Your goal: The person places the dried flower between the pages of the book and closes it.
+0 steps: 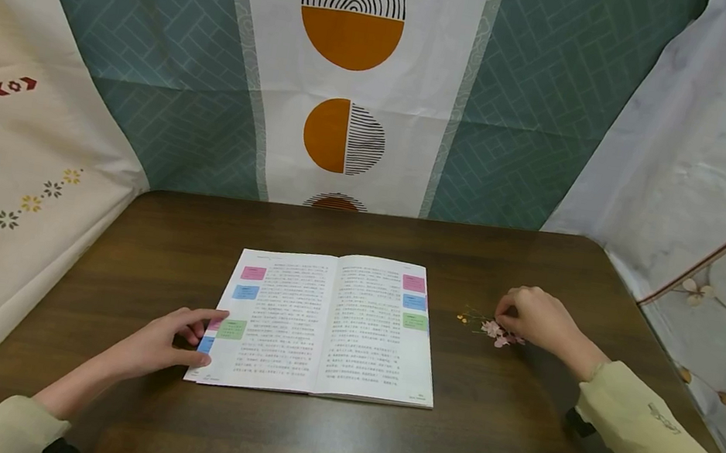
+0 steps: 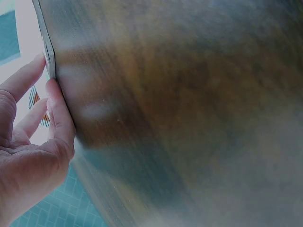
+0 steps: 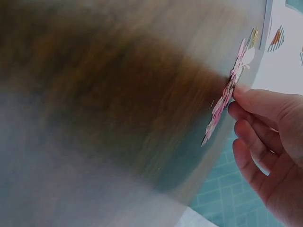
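An open book (image 1: 379, 354) with printed text and pink, blue and green boxes along its margins lies on the table. My left hand (image 1: 169, 342) rests at its left edge, index finger and thumb reaching onto the page and the lower corner. In the left wrist view the fingertips touch the edge of the book (image 2: 50, 59). To the right of the book, my right hand (image 1: 542, 320) pinches a flat sprig of pink flowers (image 1: 498, 333) between thumb and index finger, low over the table. The right wrist view shows the pink flowers (image 3: 220, 106) edge-on at the fingertips.
Small yellow flowers (image 1: 463, 318) on thin stems lie between the book and the pink sprig. The dark wooden table (image 1: 330, 449) is bordered by a patterned cloth (image 1: 526, 126) behind, a cream cloth (image 1: 7, 205) at left and a floral pale cloth (image 1: 724, 116) at right.
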A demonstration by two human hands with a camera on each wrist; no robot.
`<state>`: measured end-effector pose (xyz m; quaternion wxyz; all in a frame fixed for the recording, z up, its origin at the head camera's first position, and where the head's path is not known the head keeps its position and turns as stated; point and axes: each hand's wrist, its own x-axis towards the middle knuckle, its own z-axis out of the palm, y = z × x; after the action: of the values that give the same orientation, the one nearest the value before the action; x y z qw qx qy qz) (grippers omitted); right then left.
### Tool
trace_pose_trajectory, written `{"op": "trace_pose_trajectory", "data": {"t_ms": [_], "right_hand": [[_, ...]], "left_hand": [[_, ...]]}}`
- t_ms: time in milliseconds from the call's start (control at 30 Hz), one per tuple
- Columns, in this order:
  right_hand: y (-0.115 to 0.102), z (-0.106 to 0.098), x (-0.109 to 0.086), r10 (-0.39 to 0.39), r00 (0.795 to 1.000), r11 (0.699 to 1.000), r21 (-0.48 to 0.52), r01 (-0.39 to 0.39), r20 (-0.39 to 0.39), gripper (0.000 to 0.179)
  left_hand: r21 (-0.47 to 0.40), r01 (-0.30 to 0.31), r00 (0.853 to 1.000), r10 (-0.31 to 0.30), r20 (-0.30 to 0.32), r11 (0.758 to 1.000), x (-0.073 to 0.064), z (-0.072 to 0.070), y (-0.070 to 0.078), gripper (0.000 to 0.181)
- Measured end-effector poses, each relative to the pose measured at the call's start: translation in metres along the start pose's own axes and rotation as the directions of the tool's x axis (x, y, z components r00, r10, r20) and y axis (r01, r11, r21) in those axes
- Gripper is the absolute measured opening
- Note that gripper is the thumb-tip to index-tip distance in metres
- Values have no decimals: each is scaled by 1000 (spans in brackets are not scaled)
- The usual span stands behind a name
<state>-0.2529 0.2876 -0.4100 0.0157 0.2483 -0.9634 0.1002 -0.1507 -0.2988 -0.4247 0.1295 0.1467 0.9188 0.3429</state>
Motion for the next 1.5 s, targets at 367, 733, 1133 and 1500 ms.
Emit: {"op": "trace_pose_trajectory", "data": {"t_ms": [367, 733, 1133, 1500], "right_hand": [[6, -5, 7, -77, 996, 997, 21, 76, 40, 9], [10, 0, 12, -119, 992, 992, 50, 117, 51, 13], [12, 4, 19, -161, 981, 987, 43, 157, 106, 19], [12, 5, 22, -174, 983, 983, 68, 171, 49, 17]], "left_hand": [[0, -1, 1000, 1, -1, 1000, 1, -1, 0, 68], [-6, 0, 1000, 0, 1, 1000, 0, -1, 1, 67], [-2, 4, 1000, -4, 1, 1000, -1, -2, 1, 67], [-6, 9, 1000, -8, 9, 1000, -1, -2, 4, 67]]}}
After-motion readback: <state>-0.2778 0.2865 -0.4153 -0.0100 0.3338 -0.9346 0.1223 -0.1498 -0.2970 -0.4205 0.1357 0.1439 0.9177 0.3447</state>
